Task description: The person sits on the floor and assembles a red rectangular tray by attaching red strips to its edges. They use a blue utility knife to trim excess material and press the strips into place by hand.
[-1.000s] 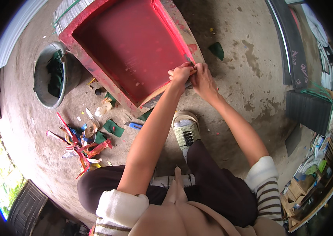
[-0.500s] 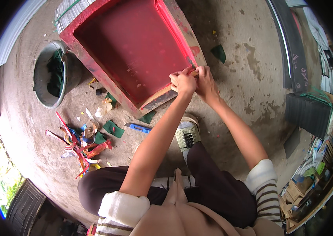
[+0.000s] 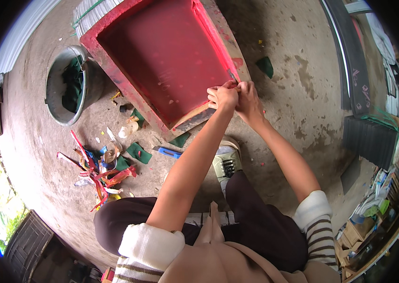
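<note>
A large rectangular wooden frame (image 3: pixel 132 92) with a red-stained mesh panel (image 3: pixel 171 56) lies tilted across the floor ahead of me. At its near right corner my left hand (image 3: pixel 225 97) and my right hand (image 3: pixel 248 101) meet, knuckles up. The left fingers curl over the corner and the right fingers pinch close beside them. Whatever is between the fingertips is hidden by the hands. Red film or tape runs along the inner edge of the right rail, just beyond them.
A grey bucket (image 3: pixel 58 108) holding dark green scraps stands left of the frame. Nearby are a heap of torn red strips (image 3: pixel 100 177), green cloth pieces (image 3: pixel 139 153) and a blue utility knife (image 3: pixel 168 152). Dark stacked sheets (image 3: pixel 368 141) stand at the right.
The frame, bucket and scraps appear slightly further right and higher in view. Both hands stay at the same corner, the left shifted slightly right; their grip looks much the same.
</note>
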`<state>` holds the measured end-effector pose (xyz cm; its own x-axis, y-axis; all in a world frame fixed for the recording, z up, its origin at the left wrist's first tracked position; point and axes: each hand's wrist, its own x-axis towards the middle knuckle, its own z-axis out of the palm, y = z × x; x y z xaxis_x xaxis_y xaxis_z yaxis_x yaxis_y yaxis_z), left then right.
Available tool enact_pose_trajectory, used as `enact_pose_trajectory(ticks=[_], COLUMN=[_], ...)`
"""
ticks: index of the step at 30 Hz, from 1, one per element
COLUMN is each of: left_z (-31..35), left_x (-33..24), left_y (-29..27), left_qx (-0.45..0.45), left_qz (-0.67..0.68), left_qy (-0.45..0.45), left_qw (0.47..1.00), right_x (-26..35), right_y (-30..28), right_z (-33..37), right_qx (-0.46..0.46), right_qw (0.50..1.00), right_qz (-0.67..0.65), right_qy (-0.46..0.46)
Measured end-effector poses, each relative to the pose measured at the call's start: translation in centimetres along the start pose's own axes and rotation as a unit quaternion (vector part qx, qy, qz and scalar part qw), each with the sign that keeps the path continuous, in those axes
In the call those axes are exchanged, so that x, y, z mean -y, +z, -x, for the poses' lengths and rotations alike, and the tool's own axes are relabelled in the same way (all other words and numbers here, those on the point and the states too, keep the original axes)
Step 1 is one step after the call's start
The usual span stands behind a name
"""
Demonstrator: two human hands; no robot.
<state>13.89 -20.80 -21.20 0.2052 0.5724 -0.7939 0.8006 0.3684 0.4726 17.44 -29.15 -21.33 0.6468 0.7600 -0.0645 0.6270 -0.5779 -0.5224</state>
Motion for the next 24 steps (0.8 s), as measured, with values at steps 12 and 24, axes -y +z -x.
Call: enact_pose_trajectory(ticks=[12, 24], left_z=[2.8, -0.5], left_x=[4.5, 6.9], left_y=[-2.6, -7.8], left_qx=[-0.218, -0.318], left_qz=[-0.032, -0.191], left_qy=[0.374, 0.423], left_qw=[0.901, 0.827], right_x=[0.6, 1.9], right_y=[-2.4, -1.1], right_z=[-0.7, -4.1], right_qx=[-0.058, -0.051], right_qw=[0.995, 0.890], right_qz=[0.043, 0.407], right_qy=[-0.064, -0.196])
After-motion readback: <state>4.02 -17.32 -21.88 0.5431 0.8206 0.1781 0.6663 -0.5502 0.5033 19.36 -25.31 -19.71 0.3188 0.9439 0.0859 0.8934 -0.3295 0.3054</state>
